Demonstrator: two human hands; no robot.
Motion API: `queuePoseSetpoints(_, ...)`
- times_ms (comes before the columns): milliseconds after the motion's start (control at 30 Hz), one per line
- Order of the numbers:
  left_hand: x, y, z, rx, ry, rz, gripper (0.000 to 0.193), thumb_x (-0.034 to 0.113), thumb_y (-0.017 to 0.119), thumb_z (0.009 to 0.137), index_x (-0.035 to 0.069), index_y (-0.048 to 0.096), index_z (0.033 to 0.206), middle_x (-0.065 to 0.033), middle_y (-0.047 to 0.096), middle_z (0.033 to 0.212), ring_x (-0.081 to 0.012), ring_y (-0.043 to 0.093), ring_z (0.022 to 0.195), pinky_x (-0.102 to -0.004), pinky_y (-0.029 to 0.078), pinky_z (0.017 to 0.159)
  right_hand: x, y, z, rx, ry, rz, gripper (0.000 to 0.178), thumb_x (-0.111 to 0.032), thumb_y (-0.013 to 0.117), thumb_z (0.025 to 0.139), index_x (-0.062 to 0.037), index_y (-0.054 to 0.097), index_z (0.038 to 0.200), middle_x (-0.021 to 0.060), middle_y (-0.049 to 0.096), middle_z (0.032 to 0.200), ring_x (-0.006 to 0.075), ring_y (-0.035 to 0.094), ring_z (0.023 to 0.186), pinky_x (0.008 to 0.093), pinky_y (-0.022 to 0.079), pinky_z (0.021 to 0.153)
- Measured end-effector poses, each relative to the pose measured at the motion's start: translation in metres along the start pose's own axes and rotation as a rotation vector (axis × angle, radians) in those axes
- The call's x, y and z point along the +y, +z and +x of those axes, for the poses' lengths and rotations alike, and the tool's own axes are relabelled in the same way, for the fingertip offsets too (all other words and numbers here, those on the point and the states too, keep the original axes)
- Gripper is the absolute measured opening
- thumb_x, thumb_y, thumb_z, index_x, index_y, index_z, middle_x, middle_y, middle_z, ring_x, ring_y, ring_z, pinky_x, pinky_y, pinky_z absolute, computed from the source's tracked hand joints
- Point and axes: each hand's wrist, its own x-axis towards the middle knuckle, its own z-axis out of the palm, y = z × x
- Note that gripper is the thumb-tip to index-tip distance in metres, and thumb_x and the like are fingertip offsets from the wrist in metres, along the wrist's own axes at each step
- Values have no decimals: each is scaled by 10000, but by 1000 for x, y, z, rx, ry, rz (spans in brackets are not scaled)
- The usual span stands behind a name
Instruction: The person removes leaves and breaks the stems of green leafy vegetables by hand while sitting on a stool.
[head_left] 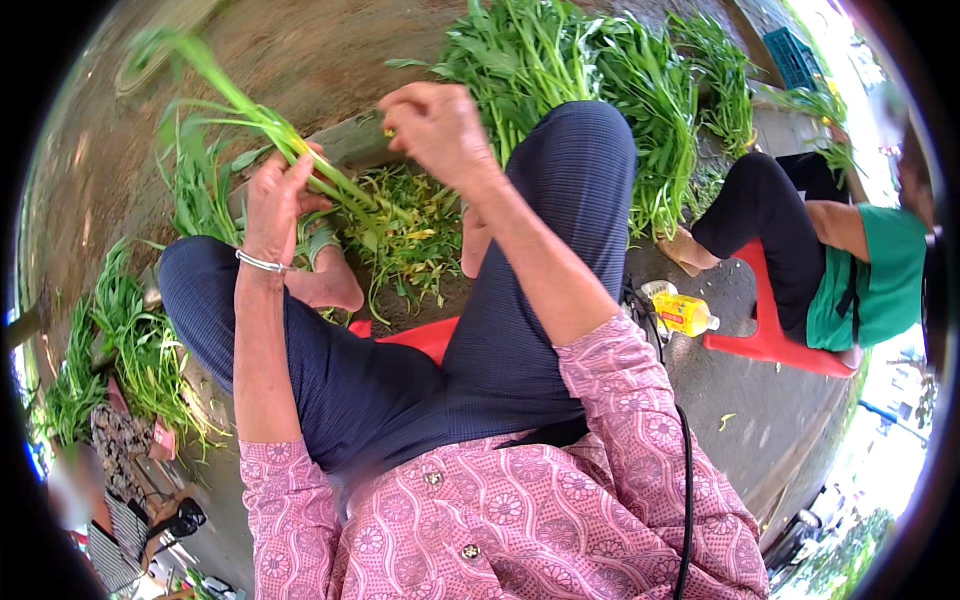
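My left hand (277, 207), with a silver bangle at its wrist, is closed round a few long green leafy stalks (287, 140). Their tops point up and left, and their lower ends reach over a heap of green and yellowed leaf scraps (412, 240) between my feet. Apart from the stalks, my right hand (438, 132) hangs above my right knee, its fingers curled together. A small yellow bit shows at its fingertips, too small to name. Just beyond that hand lies a big pile of leafy greens (520, 70).
More bunches of greens (140, 330) lie at the left. On the right, a person in a green top (865, 275) sits on a red stool (770, 330). A yellow bottle (683, 314) lies on the ground beside my right thigh. A teal crate (790, 55) stands far right.
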Motion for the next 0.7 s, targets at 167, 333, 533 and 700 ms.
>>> queuePoseSetpoints(167,-13,38,-6,-196,-45,186,255,151,520,926,-5,566,1122,-61,610,929,-142,625,771,-258,542,604,7,21,-3,-24,-158,-192,261,-85,515,813,35,673,982,137,694,765,145,648,617,286,516,571)
queuePoseSetpoints(333,-10,37,-12,-236,22,315,270,105,523,899,-24,577,1131,-69,636,893,-133,621,745,-265,537,603,-7,7,-3,-217,93,55,258,-90,503,798,37,674,944,84,642,679,106,587,607,267,480,520)
queuePoseSetpoints(533,-13,34,-9,-117,-28,183,215,120,638,851,-34,620,1001,-55,652,810,-112,612,684,-240,516,557,-14,0,-4,-206,182,153,261,-141,527,853,-15,678,1025,29,664,793,88,598,645,219,494,581)
queuePoseSetpoints(700,-8,33,-12,-142,-37,101,217,127,673,835,-23,621,983,-39,642,808,-95,592,663,-235,500,527,-12,-1,-3,-223,239,283,255,-171,549,872,-22,674,1037,17,660,822,82,601,702,219,491,647)
